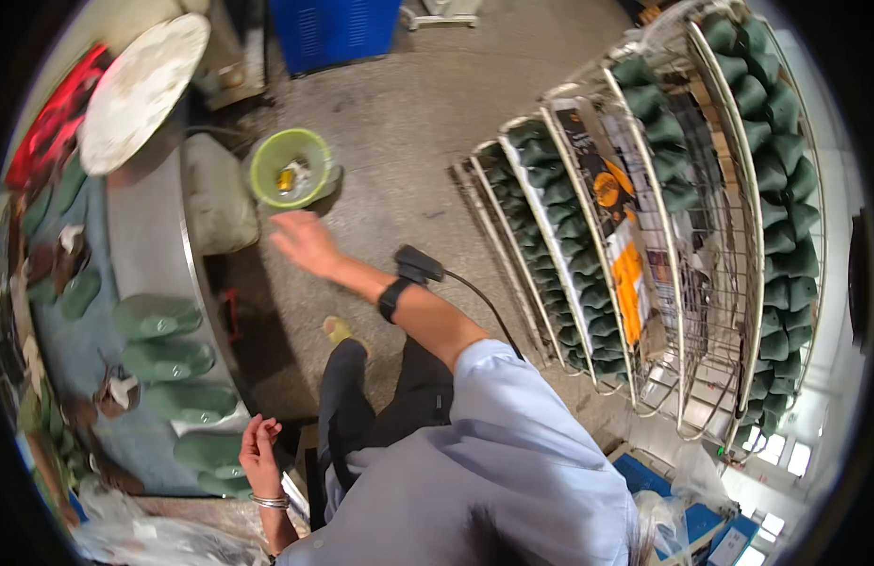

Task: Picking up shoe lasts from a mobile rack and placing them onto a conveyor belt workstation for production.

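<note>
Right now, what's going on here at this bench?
A person in a light blue shirt stretches the right hand, open and empty, toward a green bucket on the concrete floor. The left hand rests loosely curled at the edge of the work table, beside green shoe moulds. More fill the wire rack.

Right hand [305, 242] is stretched out flat and empty over the concrete floor, right near a lime green bucket [291, 167] with some scraps inside. Left hand [259, 455] sits loosely curled by the edge of the workbench [140, 236] where green shoe lasts [158, 316] lie in a row. A wire rack [710, 236] packed with more green lasts stands off to the right.
</note>
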